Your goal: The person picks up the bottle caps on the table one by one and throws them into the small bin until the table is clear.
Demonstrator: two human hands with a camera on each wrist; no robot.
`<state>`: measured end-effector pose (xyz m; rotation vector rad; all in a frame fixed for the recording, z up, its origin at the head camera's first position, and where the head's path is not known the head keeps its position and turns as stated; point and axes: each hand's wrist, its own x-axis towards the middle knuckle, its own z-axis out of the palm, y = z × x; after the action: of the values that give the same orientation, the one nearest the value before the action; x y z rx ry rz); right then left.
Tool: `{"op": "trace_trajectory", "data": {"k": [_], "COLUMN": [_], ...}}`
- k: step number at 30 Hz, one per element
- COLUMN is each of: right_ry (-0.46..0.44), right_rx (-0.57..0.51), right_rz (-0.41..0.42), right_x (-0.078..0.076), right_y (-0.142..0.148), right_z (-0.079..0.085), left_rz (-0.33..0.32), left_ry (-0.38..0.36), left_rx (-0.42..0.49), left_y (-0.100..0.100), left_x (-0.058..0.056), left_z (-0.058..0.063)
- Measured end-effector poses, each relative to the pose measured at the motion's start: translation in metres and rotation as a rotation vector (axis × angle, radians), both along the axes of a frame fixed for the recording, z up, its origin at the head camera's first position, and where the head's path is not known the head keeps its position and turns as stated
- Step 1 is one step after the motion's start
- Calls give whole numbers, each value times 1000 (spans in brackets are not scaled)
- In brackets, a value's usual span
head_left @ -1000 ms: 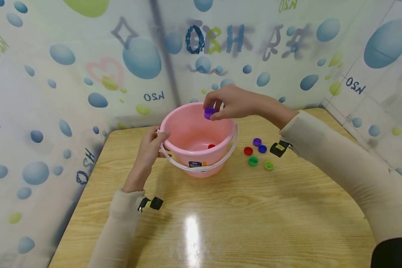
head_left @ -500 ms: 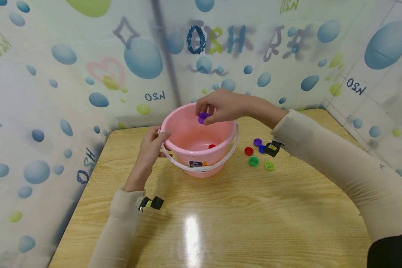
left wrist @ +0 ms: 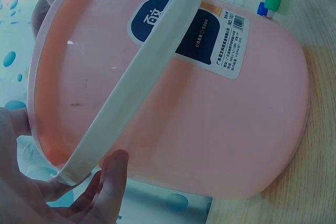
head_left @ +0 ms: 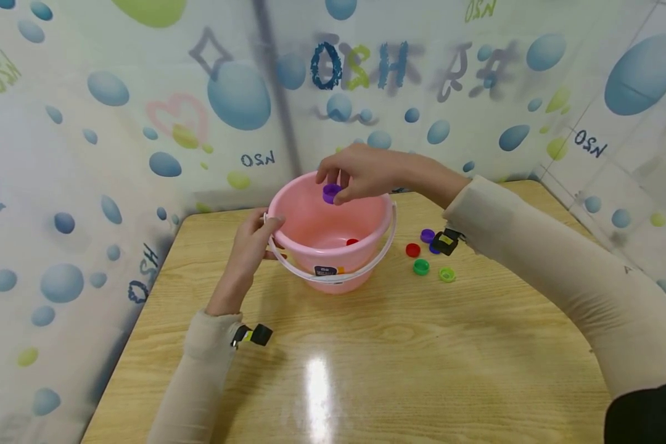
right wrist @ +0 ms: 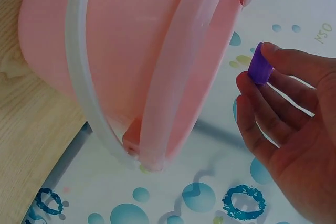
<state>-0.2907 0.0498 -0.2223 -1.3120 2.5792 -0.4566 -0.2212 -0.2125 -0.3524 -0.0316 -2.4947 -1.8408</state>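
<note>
A pink bucket (head_left: 333,240) with a white handle (head_left: 361,271) stands on the wooden table. My left hand (head_left: 251,243) grips its left rim, thumb over the edge and fingers outside, close by the handle's end in the left wrist view. Above the bucket's mouth, my right hand (head_left: 366,171) pinches a purple bottle cap (head_left: 331,193) between thumb and fingers; the right wrist view shows the purple cap (right wrist: 260,65) side-on. Inside the bucket a red cap (head_left: 352,242) shows partly over the front rim. The rest of the bucket's floor near the front is hidden.
Right of the bucket lie several caps: a red cap (head_left: 413,250), a green cap (head_left: 421,267), a light green cap (head_left: 446,274), a purple cap (head_left: 428,235) and a blue cap (head_left: 435,248) partly behind the right wrist camera (head_left: 446,242). A patterned wall covering (head_left: 222,179) rises behind the table.
My right hand has moved left with the purple cap, further over the bucket's mouth. My left hand keeps its hold on the rim, and the bucket stays put.
</note>
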Motion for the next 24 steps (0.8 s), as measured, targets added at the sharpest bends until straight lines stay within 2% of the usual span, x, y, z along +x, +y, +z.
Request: {"op": "trace_trajectory", "data": {"k": [6,24], "right_ry": [2,-72], "right_rx": [-10,-75], "right_rz": [-2,-37], "right_x": [0,-2], "right_y": [-1,2], "right_z": [0,-11], "left_rz": [1,4], "left_ry": [3,5], "left_rx": [-5,-11], "left_y": [0,1], "left_x": [-1,1], "left_z": [-1,-1]}}
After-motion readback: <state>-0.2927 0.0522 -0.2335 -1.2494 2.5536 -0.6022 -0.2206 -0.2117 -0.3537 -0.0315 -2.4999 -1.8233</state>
